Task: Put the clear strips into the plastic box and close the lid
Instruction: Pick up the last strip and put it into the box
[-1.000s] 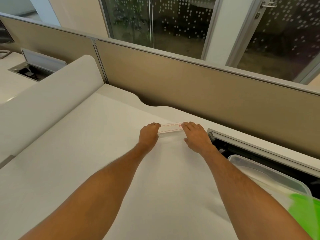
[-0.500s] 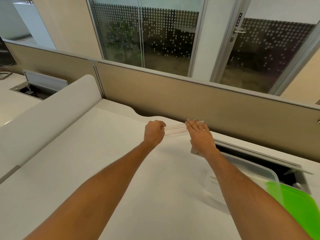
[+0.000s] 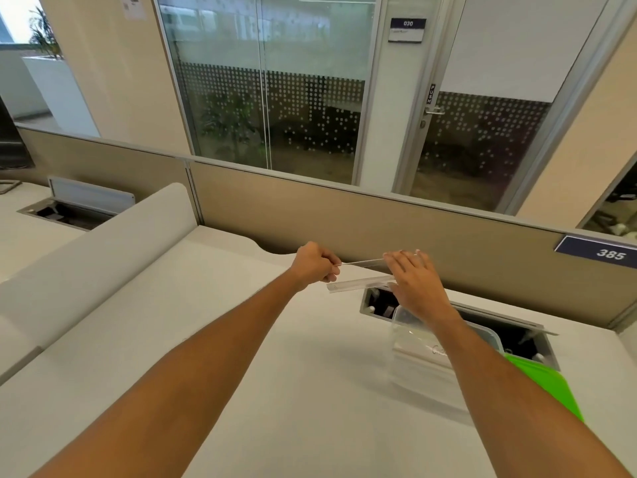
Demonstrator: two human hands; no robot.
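Note:
Two clear strips are lifted above the white desk. My left hand (image 3: 315, 265) pinches the left end of the upper strip (image 3: 362, 262), which shows edge-on as a thin line. My right hand (image 3: 415, 281) holds the right ends; the lower clear strip (image 3: 360, 283) sticks out leftward from under its thumb. The clear plastic box (image 3: 410, 343) stands open on the desk below my right forearm, which hides part of it. Its green lid (image 3: 548, 384) lies just right of the box.
An open cable hatch (image 3: 379, 305) is cut into the desk right behind the box. A beige partition (image 3: 275, 208) runs along the desk's far edge, a white rounded divider (image 3: 103, 236) along the left. A blue 385 sign (image 3: 599, 251) sits on the partition.
Both hands have lifted the strips off the desk and carried them right, toward the box. The stack has split into an upper and a lower strip. The camera has tilted up.

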